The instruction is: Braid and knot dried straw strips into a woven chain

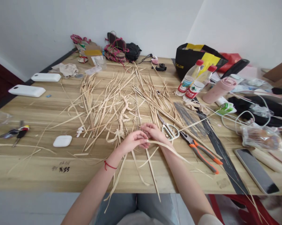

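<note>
My left hand (pixel 134 140) and my right hand (pixel 153 132) meet near the table's front middle, both closed on thin pale straw strips (pixel 155 162) that trail over the table edge toward my lap. A red cord circles my left wrist. Just beyond my hands lies a braided straw piece (pixel 122 117) amid a wide scatter of loose straw strips (pixel 112 93). White-handled scissors (pixel 169 129) rest right of my right hand.
Orange-handled pliers (pixel 201 153), a dark long strip (pixel 215 147), a phone (pixel 256 170), two bottles (pixel 192 81), a pink cup (pixel 219 90) and a black bag (pixel 194 57) sit right. An earbud case (pixel 62 141), keys (pixel 14 132) and two white boxes (pixel 27 90) lie left.
</note>
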`<action>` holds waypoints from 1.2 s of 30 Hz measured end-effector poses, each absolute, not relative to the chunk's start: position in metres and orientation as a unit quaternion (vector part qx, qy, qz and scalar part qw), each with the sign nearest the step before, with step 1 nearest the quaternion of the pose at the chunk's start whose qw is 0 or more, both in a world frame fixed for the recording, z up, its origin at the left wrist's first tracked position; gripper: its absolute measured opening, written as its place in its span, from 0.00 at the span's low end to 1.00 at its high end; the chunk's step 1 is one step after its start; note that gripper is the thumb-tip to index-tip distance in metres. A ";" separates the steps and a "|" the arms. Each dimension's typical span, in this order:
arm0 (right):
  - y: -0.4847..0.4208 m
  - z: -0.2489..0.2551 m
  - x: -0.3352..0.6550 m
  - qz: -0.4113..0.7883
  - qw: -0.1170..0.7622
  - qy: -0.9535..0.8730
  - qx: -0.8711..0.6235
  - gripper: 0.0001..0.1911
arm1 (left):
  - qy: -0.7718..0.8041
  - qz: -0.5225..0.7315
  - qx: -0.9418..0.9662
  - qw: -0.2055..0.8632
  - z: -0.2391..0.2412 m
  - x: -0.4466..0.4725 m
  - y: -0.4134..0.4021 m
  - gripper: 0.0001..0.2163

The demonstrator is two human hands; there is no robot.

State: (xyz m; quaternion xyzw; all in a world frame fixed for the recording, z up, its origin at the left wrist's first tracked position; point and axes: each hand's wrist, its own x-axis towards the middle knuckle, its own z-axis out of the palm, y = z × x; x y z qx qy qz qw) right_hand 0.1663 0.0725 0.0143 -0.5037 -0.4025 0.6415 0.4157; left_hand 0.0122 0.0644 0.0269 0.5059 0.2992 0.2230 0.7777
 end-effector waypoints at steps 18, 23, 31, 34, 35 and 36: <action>0.077 0.016 0.172 0.626 0.429 -0.394 -0.519 0.23 | 0.451 0.232 0.680 0.529 0.099 -0.040 0.067 0.14; 0.077 0.012 0.174 0.613 0.449 -0.391 -0.520 0.20 | 0.505 0.118 0.799 0.305 0.113 -0.070 0.025 0.10; 0.079 0.007 0.176 0.625 0.464 -0.358 -0.515 0.20 | 0.457 0.075 0.861 0.211 0.047 -0.077 -0.057 0.20; 0.079 0.010 0.182 0.638 0.493 -0.331 -0.490 0.18 | 0.448 0.069 0.874 0.175 0.031 -0.081 -0.054 0.25; 0.079 0.012 0.184 0.646 0.501 -0.317 -0.480 0.18 | 0.446 0.067 0.877 0.164 0.028 -0.083 -0.048 0.26; 0.079 0.013 0.186 0.655 0.506 -0.304 -0.471 0.17 | 0.445 0.067 0.880 0.152 0.026 -0.087 -0.039 0.26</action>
